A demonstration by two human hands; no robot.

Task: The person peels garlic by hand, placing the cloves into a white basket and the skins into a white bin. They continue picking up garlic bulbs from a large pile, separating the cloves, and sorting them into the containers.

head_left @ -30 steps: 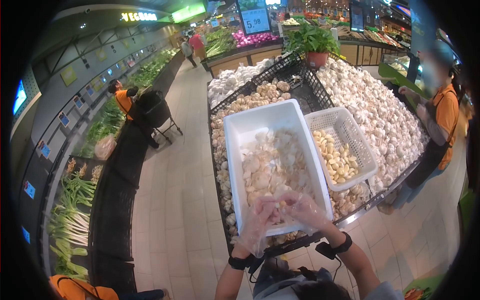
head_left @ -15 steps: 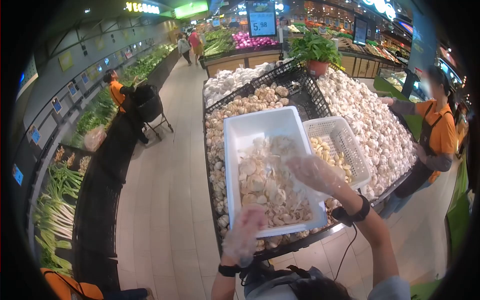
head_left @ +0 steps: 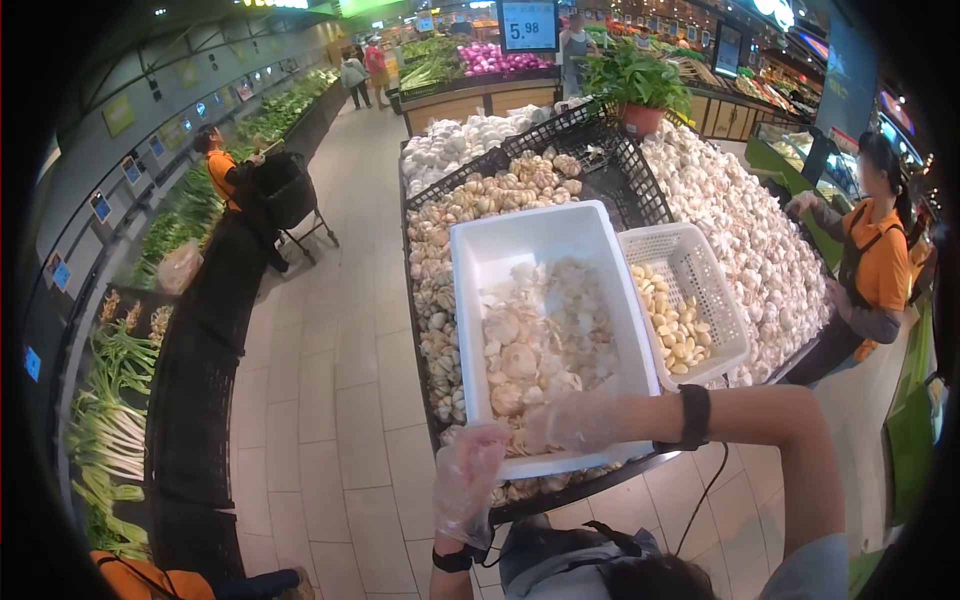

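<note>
A white foam box (head_left: pixel 625 310) holds garlic bulbs, loose cloves and papery skins (head_left: pixel 545 340). My left hand (head_left: pixel 470 470), in a clear plastic glove, is at the box's near left corner with its fingers curled in; whatever they hold is hidden. My right hand (head_left: pixel 570 420), gloved too, reaches across the near end of the box. Its fingers are drawn together close to my left fingers, and I cannot make out anything between them. Right of the box stands a white perforated basket (head_left: pixel 715 285) with peeled garlic cloves (head_left: pixel 675 320) in it.
Heaped garlic bulbs (head_left: pixel 730 230) surround both containers on the stand. Behind the box are a black crate (head_left: pixel 630 180) and a potted plant (head_left: pixel 640 85). A person in orange (head_left: pixel 875 260) stands at the right; another (head_left: pixel 225 180) is by a black cart (head_left: pixel 285 190) at the left.
My right hand has moved from beside the basket, left and nearer, to my left hand. The peeled cloves are now uncovered. My left hand has shifted slightly left.
</note>
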